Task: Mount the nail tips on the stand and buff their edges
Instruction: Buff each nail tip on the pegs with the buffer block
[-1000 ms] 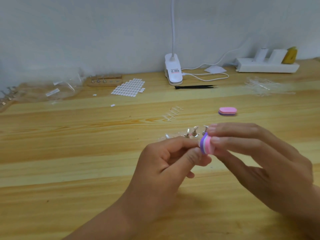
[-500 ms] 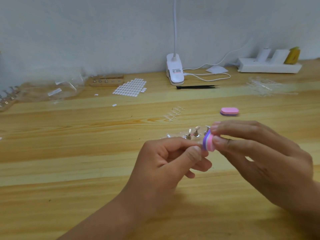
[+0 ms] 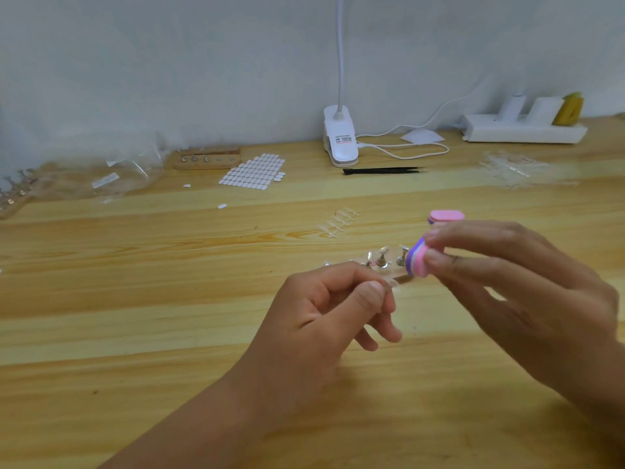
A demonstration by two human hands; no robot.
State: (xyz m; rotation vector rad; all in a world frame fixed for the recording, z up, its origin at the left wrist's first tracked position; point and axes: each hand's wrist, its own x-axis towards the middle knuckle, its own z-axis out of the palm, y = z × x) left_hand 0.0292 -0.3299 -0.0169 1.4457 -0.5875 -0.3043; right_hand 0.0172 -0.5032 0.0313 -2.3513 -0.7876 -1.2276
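My left hand (image 3: pixel 334 309) pinches a clear nail tip (image 3: pixel 394 282) between thumb and forefinger, its free end pointing right. My right hand (image 3: pixel 527 296) grips a small pink and purple buffer block (image 3: pixel 416 262) by its end, held just right of the tip and close to its edge. Behind both hands a clear stand (image 3: pixel 382 262) with metal pegs sits on the wooden table; I cannot tell whether tips sit on the pegs. A strip of clear nail tips (image 3: pixel 338 222) lies farther back.
A second pink buffer block (image 3: pixel 446 216) lies behind my right hand. Along the back are a wooden peg stand (image 3: pixel 206 159), a sheet of white adhesive tabs (image 3: pixel 253 171), black tweezers (image 3: pixel 382 170), a white clip lamp (image 3: pixel 341 140), a power strip (image 3: pixel 524 130) and plastic bags (image 3: pixel 115 174).
The buffer block and my right hand have shifted slightly right, away from my left thumb, so the clear tip now shows between them. My left hand has hardly moved.
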